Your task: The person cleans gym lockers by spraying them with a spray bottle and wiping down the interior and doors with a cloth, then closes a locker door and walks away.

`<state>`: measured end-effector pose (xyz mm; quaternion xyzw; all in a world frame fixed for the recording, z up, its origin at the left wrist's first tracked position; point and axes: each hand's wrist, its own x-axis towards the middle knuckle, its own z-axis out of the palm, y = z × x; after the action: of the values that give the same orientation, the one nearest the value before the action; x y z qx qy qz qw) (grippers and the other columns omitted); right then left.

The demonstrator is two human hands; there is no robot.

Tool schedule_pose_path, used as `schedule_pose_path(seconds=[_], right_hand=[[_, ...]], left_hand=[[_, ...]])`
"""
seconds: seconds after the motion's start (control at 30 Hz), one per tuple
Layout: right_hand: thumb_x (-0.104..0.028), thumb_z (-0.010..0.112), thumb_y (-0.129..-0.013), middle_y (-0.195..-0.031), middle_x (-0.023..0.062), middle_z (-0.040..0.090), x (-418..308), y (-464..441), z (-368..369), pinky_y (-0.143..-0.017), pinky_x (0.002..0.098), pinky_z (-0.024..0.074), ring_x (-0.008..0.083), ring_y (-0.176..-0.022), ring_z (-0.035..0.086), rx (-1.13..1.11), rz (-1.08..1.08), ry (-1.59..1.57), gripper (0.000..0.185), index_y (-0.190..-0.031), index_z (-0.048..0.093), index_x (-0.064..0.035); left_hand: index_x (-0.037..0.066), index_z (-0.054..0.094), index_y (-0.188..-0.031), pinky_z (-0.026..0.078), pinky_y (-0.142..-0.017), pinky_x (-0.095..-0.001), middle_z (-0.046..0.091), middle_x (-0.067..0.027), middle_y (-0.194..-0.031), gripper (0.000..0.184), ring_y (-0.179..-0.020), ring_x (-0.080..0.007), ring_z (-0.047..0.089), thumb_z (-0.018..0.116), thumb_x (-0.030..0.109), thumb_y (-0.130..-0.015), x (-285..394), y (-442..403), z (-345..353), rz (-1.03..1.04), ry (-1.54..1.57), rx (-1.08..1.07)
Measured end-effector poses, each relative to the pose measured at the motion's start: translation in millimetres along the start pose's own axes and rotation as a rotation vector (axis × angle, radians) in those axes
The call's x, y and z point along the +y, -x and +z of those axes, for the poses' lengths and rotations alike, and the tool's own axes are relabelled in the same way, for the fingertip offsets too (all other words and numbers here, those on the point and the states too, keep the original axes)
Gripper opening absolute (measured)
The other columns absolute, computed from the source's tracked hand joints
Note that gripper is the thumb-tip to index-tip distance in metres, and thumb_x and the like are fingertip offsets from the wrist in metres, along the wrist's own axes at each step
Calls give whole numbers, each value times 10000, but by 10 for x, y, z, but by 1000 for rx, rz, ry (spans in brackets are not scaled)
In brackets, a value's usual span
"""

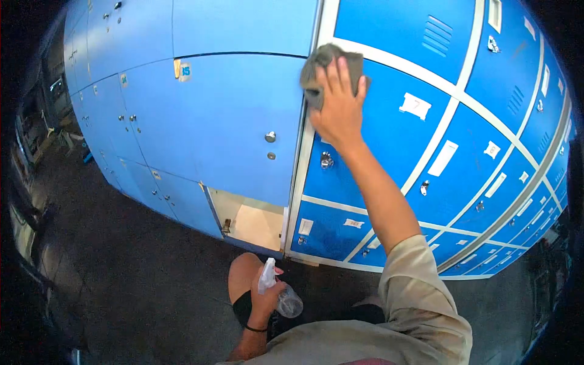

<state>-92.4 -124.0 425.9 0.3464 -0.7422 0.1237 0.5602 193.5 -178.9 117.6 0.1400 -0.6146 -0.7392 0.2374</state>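
My right hand (338, 112) is raised and presses a grey-brown cloth (353, 61) against the upper corner of a bright blue locker door (383, 140), beside its white frame (331, 27). Its fingers lie over the cloth, and part of the cloth bunches under the palm. Low down by my knee, my left hand (266, 298) is wrapped round a spray bottle (290, 302) with a white trigger head (267, 277) and a clear body. The bottle is tilted and away from the lockers.
To the left stand light blue lockers (225, 121) with round knobs; one lower compartment (255, 222) is doorless, showing a pale inside. More bright blue lockers (468, 164) with metal latches and paper labels curve off right. Dark floor (134, 267) lies below.
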Motion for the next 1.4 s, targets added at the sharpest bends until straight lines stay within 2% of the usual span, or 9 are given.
schedule_pose_path(seconds=[0.37,0.6,0.73,0.8,0.93,0.97,1.13,1.23,1.4], right_hand=[[-255,653,-712,-1529,98,351,689,-89,-601,-1132,544,222,270,-1427,296,71,40,170,653,-1340,530,-124],[-328,613,-834,-1499,188,371,2173,567,-1349,-1113,592,205,332,-1440,260,203,459,312,608,-1377,489,-85],[-298,609,-833,-1506,158,373,2021,729,-1302,-1130,585,186,327,-1449,237,127,257,150,550,-1360,521,-169],[-272,588,-846,-1406,186,492,1819,870,-1486,-1113,510,263,333,-1363,392,-16,196,-15,512,-1344,532,-166],[-288,522,-945,-1071,212,672,1474,1728,-2059,-909,426,457,370,-1032,630,-206,796,-421,352,-1185,630,-55],[-310,507,-970,-1073,230,664,1392,2091,-2116,-877,439,474,376,-1036,627,-92,787,-613,362,-1134,646,-19],[-287,516,-967,-1144,246,633,1242,4029,-2771,-922,412,451,313,-1046,623,-760,1306,-655,420,-1232,557,36],[-270,537,-948,-1168,258,622,979,4933,-3281,-939,415,442,335,-1078,609,-460,1581,-488,414,-1222,583,38],[-230,556,-930,-1134,148,638,836,5634,-3857,-961,369,418,262,-1087,583,-142,1881,-424,390,-1195,585,55]], left_hand=[[28,598,-1046,458,-651,-260,595,-28,-925,371,-743,-103,540,658,-46,-688,43,-170,165,-27,-54,-117],[16,599,-1032,474,-662,-258,604,-36,-903,331,-744,-109,559,655,-16,-708,14,-193,417,-59,12,-201],[10,595,-1077,473,-681,-250,611,-29,-919,366,-764,-103,556,656,-5,-716,79,-222,691,19,6,-350],[11,590,-1107,470,-684,-249,611,-22,-922,396,-767,-102,549,655,-8,-716,302,-224,963,100,-16,-368],[28,586,-1142,454,-675,-239,598,-10,-921,427,-767,-98,535,637,-16,-721,828,-343,1527,252,-137,-412],[33,594,-1125,450,-672,-239,595,-12,-926,407,-767,-97,532,630,-16,-723,900,-441,1703,345,-142,-449],[42,604,-982,453,-627,-340,563,-89,-807,302,-706,-222,585,633,8,-683,1754,-756,3010,656,-154,-597],[70,581,-878,476,-659,-445,619,-156,-845,198,-784,-375,621,638,126,-696,1997,-979,3743,775,-335,-394],[72,597,-830,482,-654,-439,645,-146,-786,178,-764,-344,642,647,177,-695,1848,-911,4334,580,-429,-351]])
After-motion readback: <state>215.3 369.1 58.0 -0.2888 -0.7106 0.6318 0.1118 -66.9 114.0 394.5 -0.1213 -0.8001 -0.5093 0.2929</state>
